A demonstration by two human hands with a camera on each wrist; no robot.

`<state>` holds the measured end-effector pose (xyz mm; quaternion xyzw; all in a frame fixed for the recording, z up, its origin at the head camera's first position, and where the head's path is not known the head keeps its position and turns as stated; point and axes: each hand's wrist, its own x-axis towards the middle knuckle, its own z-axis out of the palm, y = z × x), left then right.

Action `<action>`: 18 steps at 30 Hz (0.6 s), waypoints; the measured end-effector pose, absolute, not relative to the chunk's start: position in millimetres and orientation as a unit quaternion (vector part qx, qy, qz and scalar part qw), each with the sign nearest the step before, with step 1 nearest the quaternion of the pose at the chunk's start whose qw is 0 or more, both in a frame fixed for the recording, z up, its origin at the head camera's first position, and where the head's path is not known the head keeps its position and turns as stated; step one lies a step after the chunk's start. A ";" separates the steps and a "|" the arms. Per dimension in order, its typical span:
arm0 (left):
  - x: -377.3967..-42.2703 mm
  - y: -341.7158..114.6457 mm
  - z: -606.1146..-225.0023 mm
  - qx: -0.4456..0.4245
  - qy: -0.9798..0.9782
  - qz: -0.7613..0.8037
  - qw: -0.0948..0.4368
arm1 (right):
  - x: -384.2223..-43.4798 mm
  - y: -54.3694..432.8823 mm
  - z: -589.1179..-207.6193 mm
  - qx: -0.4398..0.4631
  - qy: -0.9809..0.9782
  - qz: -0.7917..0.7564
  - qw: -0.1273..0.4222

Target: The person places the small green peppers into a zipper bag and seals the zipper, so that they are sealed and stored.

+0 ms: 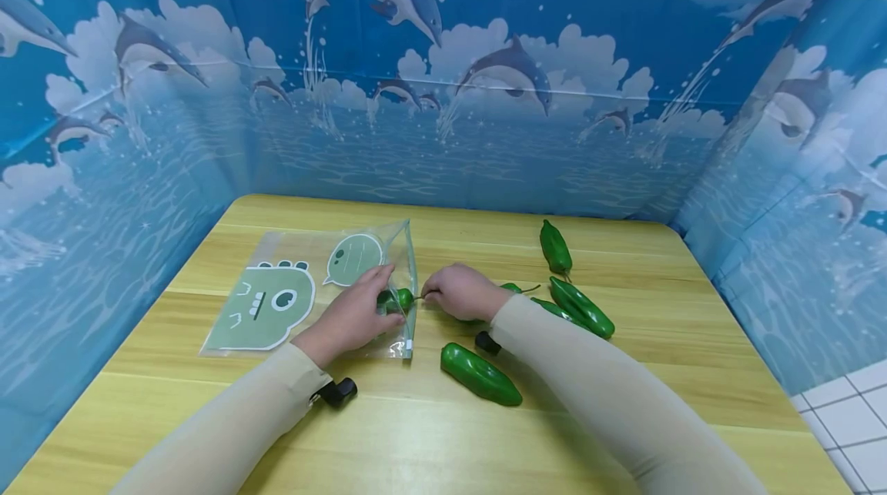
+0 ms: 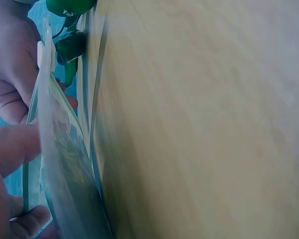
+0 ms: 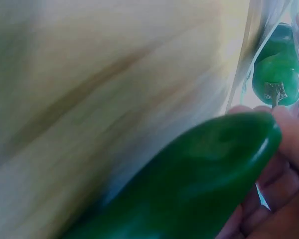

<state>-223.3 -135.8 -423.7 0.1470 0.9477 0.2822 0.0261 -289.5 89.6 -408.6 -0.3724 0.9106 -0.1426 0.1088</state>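
Observation:
A clear zip bag (image 1: 333, 337) with a green cartoon print lies on the table, its mouth to the right. My left hand (image 1: 356, 314) holds the bag by its mouth; in the left wrist view its thumb and fingers (image 2: 27, 219) are at the bag's edge. A green pepper (image 1: 404, 299) sits within the mouth, stem outward. My right hand (image 1: 466, 292) pinches that stem. In the right wrist view, the pepper in the bag (image 3: 278, 79) shows beyond the fingertips, and a loose green pepper (image 3: 204, 164) fills the foreground.
One pepper (image 1: 480, 374) lies on the wooden table (image 1: 416, 433) in front of my right wrist. Several more, including a pepper (image 1: 556, 247) and another pepper (image 1: 582, 306), lie to the right, partly behind my forearm. A dolphin-print curtain (image 1: 443, 133) surrounds the table's back and sides.

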 end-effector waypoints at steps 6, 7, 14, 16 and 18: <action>-224.1 -136.5 -423.0 0.148 0.947 0.285 0.024 | -292.0 94.5 -409.0 -0.349 0.918 -0.144 0.121; -224.3 -136.3 -422.8 0.148 0.947 0.286 0.024 | -292.5 94.8 -408.9 -0.347 0.920 -0.140 0.115; -225.9 -135.2 -423.9 0.146 0.949 0.277 0.024 | -292.0 87.3 -407.2 -0.355 0.922 -0.119 0.096; -226.4 -135.2 -424.6 0.147 0.950 0.275 0.023 | -291.1 84.6 -407.6 -0.355 0.922 -0.122 0.095; -226.9 -135.3 -425.1 0.147 0.950 0.275 0.021 | -290.4 82.4 -408.0 -0.356 0.922 -0.122 0.091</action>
